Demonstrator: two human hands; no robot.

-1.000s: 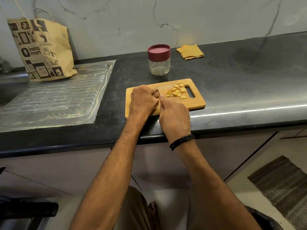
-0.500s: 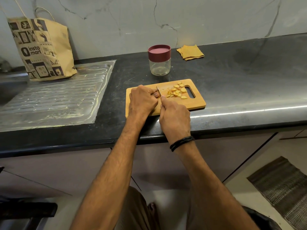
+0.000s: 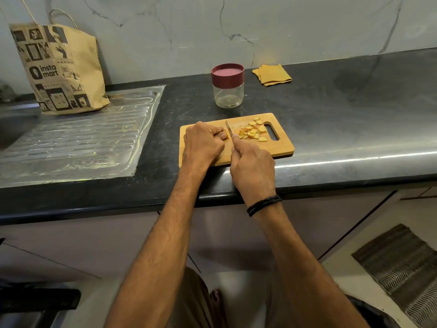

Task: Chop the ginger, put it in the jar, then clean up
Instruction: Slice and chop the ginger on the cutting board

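Left hand point(image 3: 203, 143) clenched on ginger stub point(image 3: 224, 135), mid chopping board point(image 3: 282, 149); right hand point(image 3: 251, 169) grips knife point(image 3: 229, 127), blade just right of stub. Slices point(image 3: 253, 133) heaped further right. Hands barely shifted in the last second, heap unchanged: chopping unfinished. Jar point(image 3: 227, 91) lidded, far on desk point(image 3: 343, 110)

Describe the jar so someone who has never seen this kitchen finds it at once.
Start at the black countertop and find the wooden cutting board near its front edge. Just behind the board stands the jar, a folded yellow cloth to its right. It is the only clear glass container there, short and round, capped with a dark red lid.
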